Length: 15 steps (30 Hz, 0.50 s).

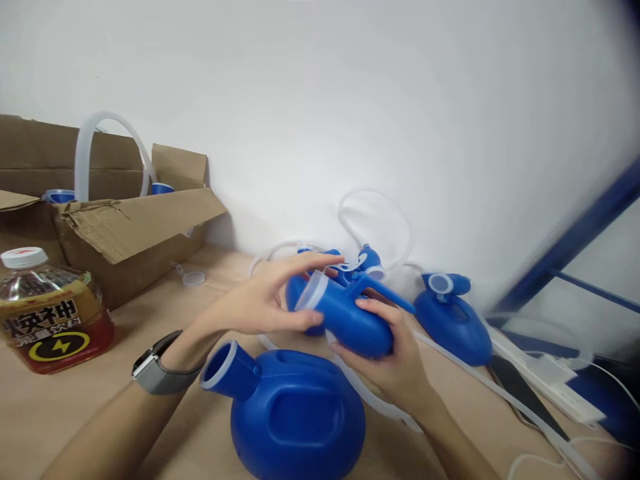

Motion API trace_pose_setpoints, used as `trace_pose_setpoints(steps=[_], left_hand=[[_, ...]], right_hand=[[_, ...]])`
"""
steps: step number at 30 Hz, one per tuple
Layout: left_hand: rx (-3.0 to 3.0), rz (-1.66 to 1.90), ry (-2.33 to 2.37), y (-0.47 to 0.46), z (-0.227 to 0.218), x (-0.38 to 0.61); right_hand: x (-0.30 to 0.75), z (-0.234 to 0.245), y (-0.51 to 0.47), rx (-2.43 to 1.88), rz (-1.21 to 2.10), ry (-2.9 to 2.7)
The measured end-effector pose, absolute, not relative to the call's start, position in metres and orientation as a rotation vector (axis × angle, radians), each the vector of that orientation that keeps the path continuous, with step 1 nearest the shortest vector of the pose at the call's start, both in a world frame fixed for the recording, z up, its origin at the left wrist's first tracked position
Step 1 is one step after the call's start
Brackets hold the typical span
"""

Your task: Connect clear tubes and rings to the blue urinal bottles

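Note:
A blue plastic handled cup (357, 320) with a translucent ring (314, 291) at its mouth is held tilted above the table. My right hand (387, 350) is wrapped around its rounded end, below the handle. My left hand (273, 293), wearing a grey-banded watch on its wrist, spans the mouth end, thumb below and fingers above, closed about the ring; some fingertips are hidden. Just below stands a blue plastic urinal bottle (300, 413) with its open neck tilted to the left. A pale flexible hose (375, 398) runs beneath my right hand.
An open cardboard box (140, 227) with hoses and blue parts is at left, behind a drink bottle (55, 310). Against the wall lie blue pieces and a thin hose (407, 230). Another blue bottle (453, 327), a phone (520, 390) and a power strip (550, 380) sit right.

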State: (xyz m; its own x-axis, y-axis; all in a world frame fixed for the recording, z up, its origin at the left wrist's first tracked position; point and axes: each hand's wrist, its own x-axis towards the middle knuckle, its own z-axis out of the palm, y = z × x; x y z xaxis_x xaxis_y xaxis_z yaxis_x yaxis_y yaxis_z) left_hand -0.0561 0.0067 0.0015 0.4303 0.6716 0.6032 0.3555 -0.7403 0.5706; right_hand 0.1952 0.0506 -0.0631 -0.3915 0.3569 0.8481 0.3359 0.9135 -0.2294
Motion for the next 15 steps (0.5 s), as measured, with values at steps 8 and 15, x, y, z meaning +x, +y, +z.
trace_pose_setpoints(steps=[8, 15], left_hand=[[2.493, 1.258, 0.798, -0.007, -0.005, -0.027], [2.472, 1.390, 0.772, -0.032, 0.002, -0.025]], right_hand=[[0.197, -0.056, 0.032, -0.520, 0.324, -2.032], [0.195, -0.048, 0.015, -0.583, 1.290, -1.832]])
